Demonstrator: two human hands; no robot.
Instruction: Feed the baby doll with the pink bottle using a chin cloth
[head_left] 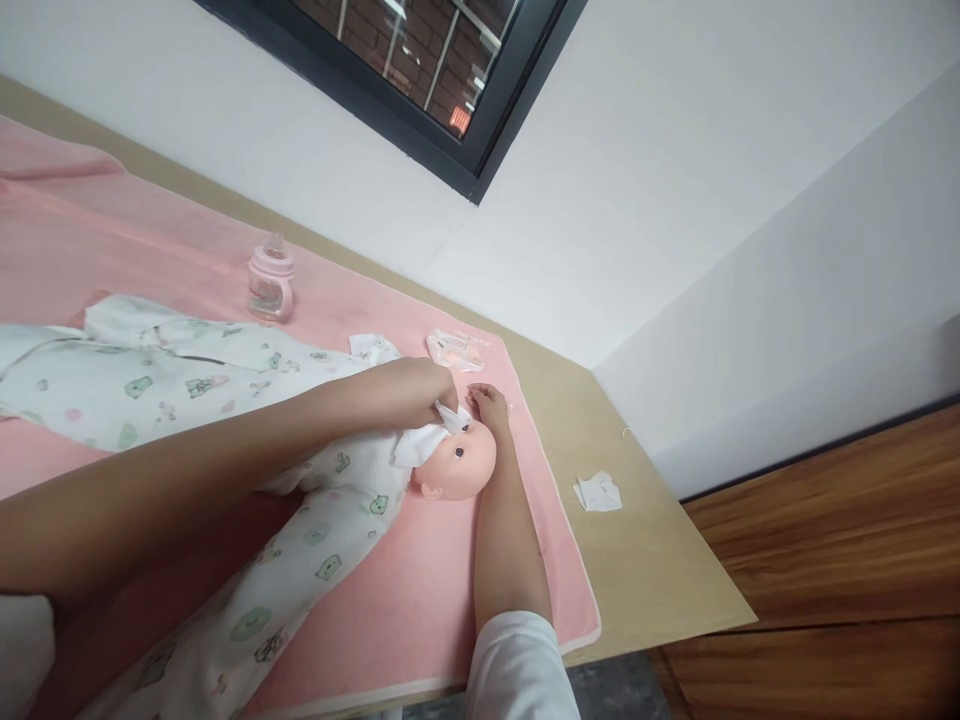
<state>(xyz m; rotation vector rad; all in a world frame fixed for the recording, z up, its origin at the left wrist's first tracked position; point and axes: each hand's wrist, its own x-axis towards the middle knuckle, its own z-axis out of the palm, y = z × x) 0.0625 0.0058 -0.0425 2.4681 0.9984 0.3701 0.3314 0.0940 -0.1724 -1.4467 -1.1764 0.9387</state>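
Note:
A baby doll lies on its back on a pink mat (442, 580), dressed in white printed clothes (322, 540). Its bald head (472, 465) points to the right, and white cloth or tissue (420, 443) lies about its chin. My left hand (424, 390) reaches across the doll's body and pinches a white tissue (453, 416) against the lower face, hiding the mouth. Around the top of the doll's head goes my right forearm, touching or very close to it. My right hand (490, 404) rests on the far side of the head, fingers loosely apart, holding nothing visible.
A pink-lidded baby bottle (271, 282) stands on the mat towards the wall. A small clear packet (456, 350) lies beyond my hands. On the wooden tabletop (652, 560), a crumpled tissue (598, 492) lies to the right. The wall and a dark-framed window (472, 165) bound the far side.

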